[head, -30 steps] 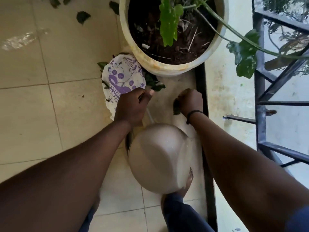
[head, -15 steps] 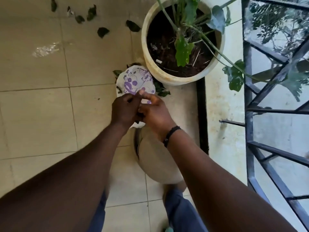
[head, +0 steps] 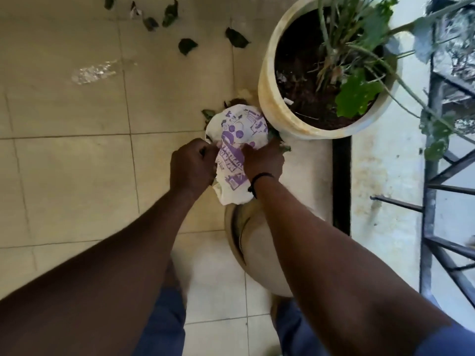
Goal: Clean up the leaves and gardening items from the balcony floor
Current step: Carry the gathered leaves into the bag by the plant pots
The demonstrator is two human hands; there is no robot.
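My left hand [head: 192,167] and right hand [head: 262,161] both grip the purple-printed white bag [head: 235,150] between them; loose leaves [head: 187,45] lie beyond.

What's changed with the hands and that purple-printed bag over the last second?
The right hand left the floor by the black strip, where it pinched a dark leaf, and came across to the white and purple bag; now it grips the bag's right side. The left hand kept hold of the bag's left edge. The plant pot, the tan bowl and the loose leaves further off stayed put.
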